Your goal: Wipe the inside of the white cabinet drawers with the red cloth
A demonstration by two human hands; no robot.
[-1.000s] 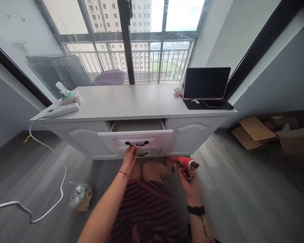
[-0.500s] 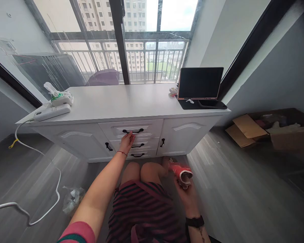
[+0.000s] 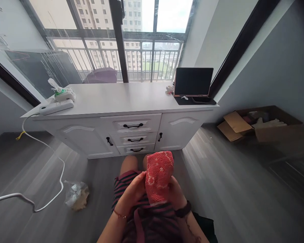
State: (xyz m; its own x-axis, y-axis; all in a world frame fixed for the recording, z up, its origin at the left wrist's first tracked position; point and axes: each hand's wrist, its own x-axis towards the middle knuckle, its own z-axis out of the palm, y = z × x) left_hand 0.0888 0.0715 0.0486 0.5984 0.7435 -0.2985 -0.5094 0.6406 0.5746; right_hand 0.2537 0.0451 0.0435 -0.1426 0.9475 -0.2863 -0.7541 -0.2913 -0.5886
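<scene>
Between my two hands, above my lap, is a folded red cloth (image 3: 159,175) with a white pattern and a fuzzy, towel-like surface. My left hand (image 3: 135,189) grips its left edge, with the thumb showing near the front. On the other side my right hand (image 3: 176,193) holds the right edge, its fingers mostly hidden behind the cloth. Just beyond stands a white cabinet (image 3: 77,141). Its top drawer (image 3: 131,118) is closed and has a black handle (image 3: 133,126).
On the cabinet top are a power strip (image 3: 57,107), a tissue pack (image 3: 63,94), a tablet (image 3: 194,82) and a dark phone (image 3: 202,100). A white cable (image 3: 49,147) runs over the floor near a plastic bag (image 3: 76,194). An open cardboard box (image 3: 276,131) sits at right.
My left hand has left the top drawer's handle and come back to the cloth. The cloth has moved left and up, from my right hand alone into both hands, and looks flatter.
</scene>
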